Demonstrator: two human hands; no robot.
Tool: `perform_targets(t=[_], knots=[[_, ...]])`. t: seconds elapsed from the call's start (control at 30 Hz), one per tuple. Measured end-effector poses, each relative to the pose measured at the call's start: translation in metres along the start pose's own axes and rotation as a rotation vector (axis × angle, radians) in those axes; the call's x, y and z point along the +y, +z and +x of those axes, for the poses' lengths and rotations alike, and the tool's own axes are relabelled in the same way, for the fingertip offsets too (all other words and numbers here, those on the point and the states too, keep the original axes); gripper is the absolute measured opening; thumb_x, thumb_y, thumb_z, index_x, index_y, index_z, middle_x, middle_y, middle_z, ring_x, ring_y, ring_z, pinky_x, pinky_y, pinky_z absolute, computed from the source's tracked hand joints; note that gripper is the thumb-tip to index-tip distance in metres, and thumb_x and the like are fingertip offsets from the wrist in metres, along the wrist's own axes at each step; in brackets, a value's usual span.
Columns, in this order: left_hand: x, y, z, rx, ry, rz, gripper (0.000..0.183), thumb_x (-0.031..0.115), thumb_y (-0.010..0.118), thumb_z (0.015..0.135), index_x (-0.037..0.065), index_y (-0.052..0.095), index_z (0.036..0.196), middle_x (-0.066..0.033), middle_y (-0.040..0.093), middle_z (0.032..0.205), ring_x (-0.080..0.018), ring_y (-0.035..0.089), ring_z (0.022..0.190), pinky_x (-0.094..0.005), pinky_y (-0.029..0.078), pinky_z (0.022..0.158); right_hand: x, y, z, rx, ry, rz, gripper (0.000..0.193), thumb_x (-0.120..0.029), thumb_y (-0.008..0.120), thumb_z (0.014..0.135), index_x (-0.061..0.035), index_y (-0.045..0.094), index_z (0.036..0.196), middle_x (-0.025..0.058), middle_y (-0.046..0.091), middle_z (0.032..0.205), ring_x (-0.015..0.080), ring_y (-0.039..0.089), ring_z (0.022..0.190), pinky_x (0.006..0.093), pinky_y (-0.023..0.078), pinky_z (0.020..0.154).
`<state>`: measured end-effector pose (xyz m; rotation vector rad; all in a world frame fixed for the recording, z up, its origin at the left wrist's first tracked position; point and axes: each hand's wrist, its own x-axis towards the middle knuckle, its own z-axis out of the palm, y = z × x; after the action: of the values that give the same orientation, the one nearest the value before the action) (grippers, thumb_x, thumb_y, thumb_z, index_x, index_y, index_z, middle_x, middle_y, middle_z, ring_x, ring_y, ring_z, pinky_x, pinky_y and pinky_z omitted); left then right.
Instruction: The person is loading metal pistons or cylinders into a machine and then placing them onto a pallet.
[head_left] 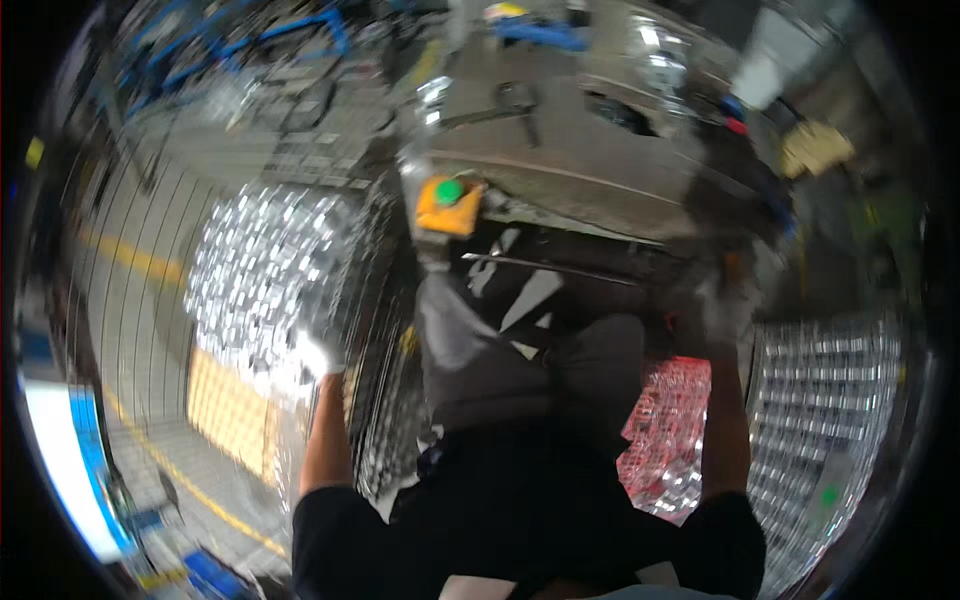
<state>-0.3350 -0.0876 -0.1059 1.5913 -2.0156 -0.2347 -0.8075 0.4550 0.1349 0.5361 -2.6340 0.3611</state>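
Observation:
My left hand (319, 354), white and overexposed as if gloved, is at the near edge of a heap of small shiny metal pieces (270, 270) on my left. Glare and blur hide its fingers, so I cannot make out whether it holds a piece. On the other side my right hand (728, 305) reaches forward beside the machine's right end, also smeared by motion. Between them, ahead of my knees, a yellow box with a green push button (450, 192) sits at the front of the grey machine bed (560, 175).
A cardboard box side (230, 410) shows below the metal heap. At my right are a red crate with shiny pieces (665, 430) and a wire-sided bin with stacked metal pieces (825, 410). A thin metal rod (550, 268) runs across above my knees. Wire mesh stands at far left.

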Motion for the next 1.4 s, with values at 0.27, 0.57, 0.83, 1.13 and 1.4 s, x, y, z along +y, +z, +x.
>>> perform_targets(t=[0.27, 0.57, 0.83, 1.13, 1.4], knots=[[0.052, -0.028, 0.014, -0.011, -0.206, 0.12, 0.07, 0.04, 0.061, 0.075, 0.005, 0.038, 0.13, -0.0234, 0.051, 0.12, -0.0396, 0.051, 0.108, -0.0499, 0.044, 0.088, -0.037, -0.021, 0.055, 0.082, -0.046, -0.08, 0.056, -0.024, 0.05, 0.087, 0.0033, 0.031, 0.132, 0.0217, 0.027, 0.139, 0.0396, 0.024, 0.13, 0.0485, 0.022, 0.106], [-0.013, 0.01, 0.037, 0.017, -0.189, 0.118, 0.075, 0.03, 0.075, 0.064, 0.0, 0.044, 0.125, -0.0203, 0.056, 0.113, -0.0343, 0.054, 0.104, -0.0415, 0.044, 0.09, -0.04, -0.003, 0.184, 0.365, -0.087, 0.077, 0.048, -0.029, 0.043, 0.09, 0.0039, 0.038, 0.125, 0.0238, 0.035, 0.133, 0.0408, 0.033, 0.124, 0.0447, 0.03, 0.103], [-0.036, 0.032, 0.065, -0.069, -0.198, 0.192, 0.082, 0.037, 0.075, 0.064, 0.006, 0.041, 0.131, -0.0184, 0.054, 0.119, -0.0343, 0.054, 0.106, -0.0423, 0.045, 0.088, -0.035, -0.037, 0.193, 0.015, 0.141, 0.028, 0.047, -0.041, 0.033, 0.092, -0.0002, 0.056, 0.096, 0.0245, 0.06, 0.092, 0.0401, 0.056, 0.091, 0.0467, 0.044, 0.08], [-0.052, 0.04, 0.072, -0.156, -0.242, 0.23, 0.085, 0.042, 0.079, 0.06, 0.002, 0.043, 0.126, -0.0201, 0.055, 0.115, -0.0342, 0.056, 0.103, -0.0426, 0.045, 0.086, -0.13, -0.06, 0.117, -0.016, 0.072, 0.612, 0.055, -0.043, 0.049, 0.088, -0.0028, 0.042, 0.125, 0.0301, 0.056, 0.106, 0.0387, 0.057, 0.099, 0.0412, 0.046, 0.083], [-0.036, 0.014, 0.061, 0.008, -0.348, -0.274, 0.071, 0.012, 0.071, 0.066, -0.003, 0.039, 0.127, -0.0174, 0.05, 0.116, -0.0252, 0.051, 0.103, -0.0356, 0.042, 0.093, -0.188, 0.029, 0.244, 0.16, 0.667, 1.034, 0.083, -0.029, 0.07, 0.073, -0.0015, 0.022, 0.135, 0.0197, 0.046, 0.127, 0.0264, 0.05, 0.111, 0.0335, 0.04, 0.092]])
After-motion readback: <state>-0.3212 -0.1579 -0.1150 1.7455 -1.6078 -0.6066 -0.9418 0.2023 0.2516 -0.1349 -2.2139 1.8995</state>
